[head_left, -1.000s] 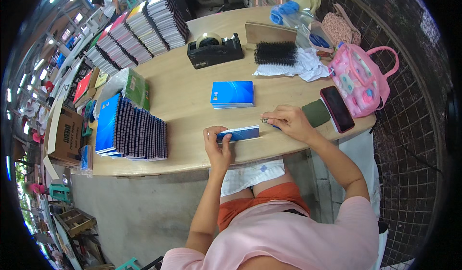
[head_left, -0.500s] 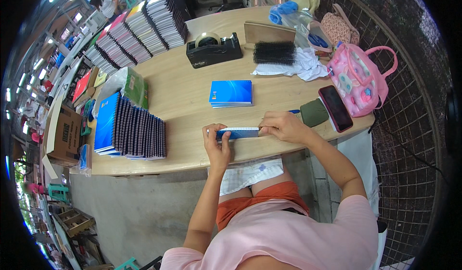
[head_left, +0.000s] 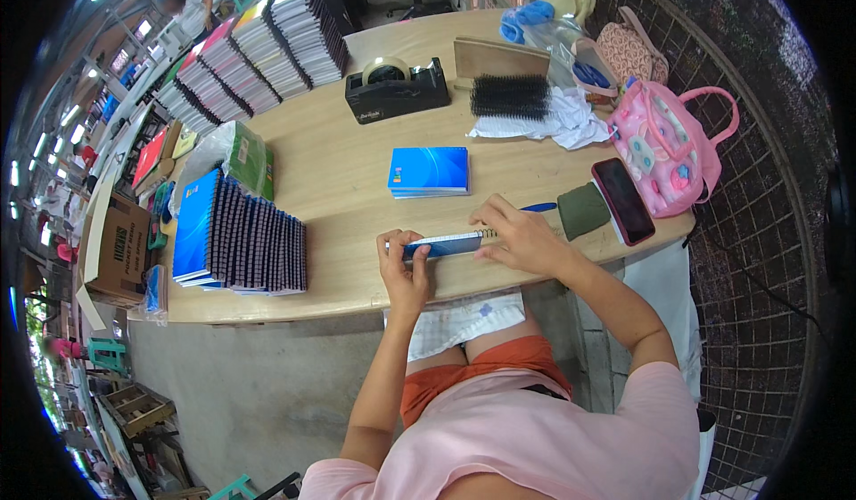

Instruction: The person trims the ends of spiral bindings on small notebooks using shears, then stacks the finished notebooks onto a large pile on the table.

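Observation:
My left hand grips a small blue notebook by its left end, thumb in front and fingers behind, just above the table's near edge. The notebook stands on edge, so its white page edges face up. From its right end sticks out a dark spiral coil. Around that coil my right hand hovers with thumb and forefinger apart, the coil showing between them. Ahead lies a short pile of blue notebooks. Left of my hands stands a row of coil-bound blue notebooks.
A black tape dispenser and a black bristle brush sit farther back. On the right are a blue pen, a green pouch, a phone and a pink bag. Tall notebook stacks stand far left.
My right hand has loosened its pinch at the notebook's right end. Its fingers have spread, and the coil shows between them. My left hand keeps its hold.

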### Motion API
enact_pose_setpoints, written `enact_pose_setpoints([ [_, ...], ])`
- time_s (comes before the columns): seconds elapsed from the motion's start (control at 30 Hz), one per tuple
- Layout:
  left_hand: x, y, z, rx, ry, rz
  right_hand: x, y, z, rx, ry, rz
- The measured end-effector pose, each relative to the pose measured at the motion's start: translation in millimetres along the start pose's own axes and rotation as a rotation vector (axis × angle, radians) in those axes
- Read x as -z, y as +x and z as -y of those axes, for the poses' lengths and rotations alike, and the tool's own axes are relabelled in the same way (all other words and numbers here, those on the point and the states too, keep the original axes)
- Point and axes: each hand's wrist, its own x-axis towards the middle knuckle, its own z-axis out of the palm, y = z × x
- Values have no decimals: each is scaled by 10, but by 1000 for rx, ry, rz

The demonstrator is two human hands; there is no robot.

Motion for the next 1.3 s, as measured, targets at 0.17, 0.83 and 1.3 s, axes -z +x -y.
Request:
enact_pose_setpoints([
  [0.17, -6, 3, -7, -14, -3, 9, -74, -6, -89, 117, -96, -48],
  [0.83, 118, -5, 124, -4, 44, 47, 925, -300, -727, -244, -194, -78],
  [1.3, 200, 35, 65, -3, 19, 56, 263, 228, -337, -62, 765, 371],
])
